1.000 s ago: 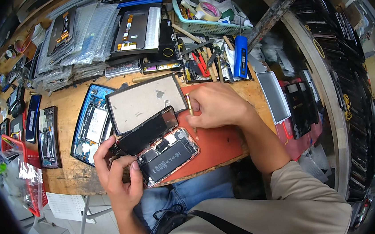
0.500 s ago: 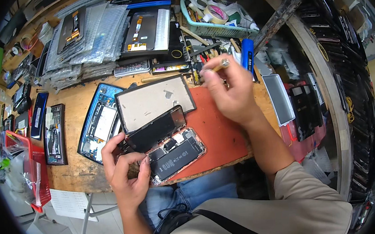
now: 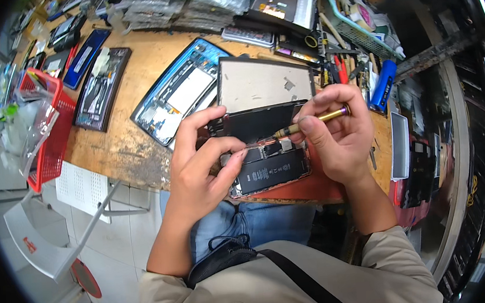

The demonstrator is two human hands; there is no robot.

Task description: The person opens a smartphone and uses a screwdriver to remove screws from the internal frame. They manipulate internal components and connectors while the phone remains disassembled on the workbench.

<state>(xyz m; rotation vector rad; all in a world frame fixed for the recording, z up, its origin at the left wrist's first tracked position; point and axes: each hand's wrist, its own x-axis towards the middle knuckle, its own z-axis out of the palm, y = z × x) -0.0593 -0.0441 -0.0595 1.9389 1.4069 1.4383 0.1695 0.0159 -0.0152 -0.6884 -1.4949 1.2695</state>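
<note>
An opened phone (image 3: 273,172) lies over the front of the red mat (image 3: 329,189), its black battery and circuit board exposed. Its dark screen (image 3: 263,123) is tilted up along the far side. My left hand (image 3: 201,169) grips the left end, thumb and forefinger pinched at the phone's edge and another finger up at the screen. Between the fingers of my right hand (image 3: 342,134) is a gold screwdriver (image 3: 323,118). Its shaft points left and reaches over the gap between screen and phone body; what the tip touches is too small to tell.
Behind the phone lies a pale flat panel (image 3: 265,83), with an opened blue-edged device (image 3: 182,93) to its left. A red basket (image 3: 59,133) hangs at the left edge. Pliers and other tools (image 3: 342,68), a blue cylinder (image 3: 384,86) and a green basket (image 3: 359,34) occupy the back right.
My right hand has come down from beside the tools to the phone, bringing the screwdriver over it. My left hand still holds the phone. The view has shifted and turned.
</note>
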